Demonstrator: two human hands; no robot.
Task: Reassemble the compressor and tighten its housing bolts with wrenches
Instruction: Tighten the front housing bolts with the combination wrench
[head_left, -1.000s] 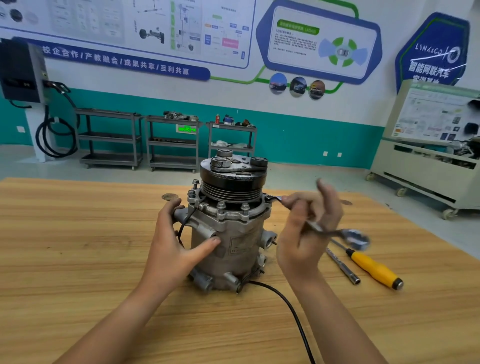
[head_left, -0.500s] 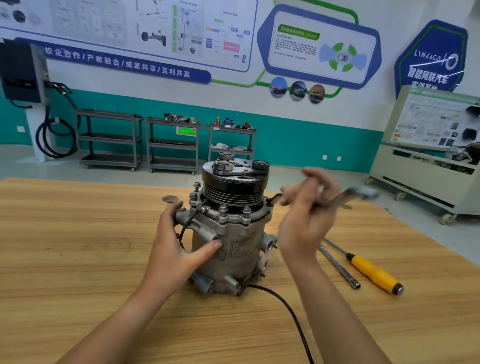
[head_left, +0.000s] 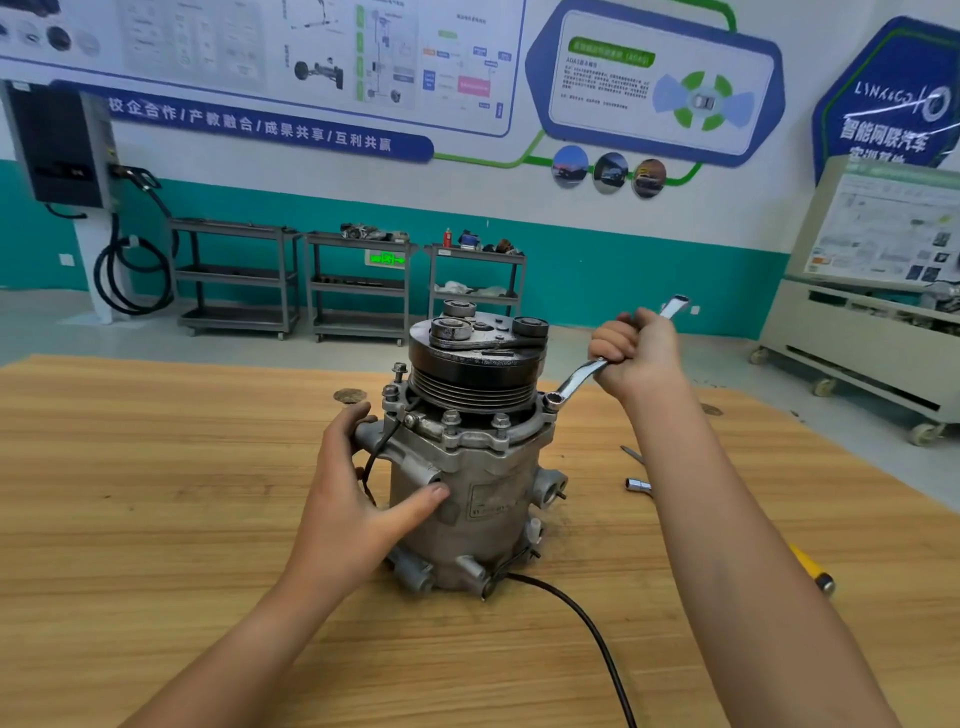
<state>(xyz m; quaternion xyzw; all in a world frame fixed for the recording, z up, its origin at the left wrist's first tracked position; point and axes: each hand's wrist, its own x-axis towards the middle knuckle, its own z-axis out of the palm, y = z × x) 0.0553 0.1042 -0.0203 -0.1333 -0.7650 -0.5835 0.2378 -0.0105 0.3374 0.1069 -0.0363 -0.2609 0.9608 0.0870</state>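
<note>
A grey metal compressor (head_left: 483, 499) stands upright in the middle of the wooden table (head_left: 156, 493), with a black pulley (head_left: 475, 364) on top and several housing bolts (head_left: 451, 417) around its flange. My left hand (head_left: 358, 499) rests on its left side, fingers behind the body and thumb pressed on the front. My right hand (head_left: 636, 353) grips a silver ring wrench (head_left: 576, 379) by the middle of its shaft. The wrench's lower ring end sits at the bolt on the flange's right edge; its other end sticks up past my fist.
A black cable (head_left: 587, 623) runs from the compressor's base toward the near table edge. Right of my forearm lie a socket extension (head_left: 636, 485) and a yellow-handled screwdriver (head_left: 810, 569). Metal carts (head_left: 358, 286) and a training console (head_left: 872, 291) stand beyond the table.
My right hand turned the wrench over in its fingers, then closed into a fist on it and brought its ring end down to the right-hand flange bolt. The left hand stayed put.
</note>
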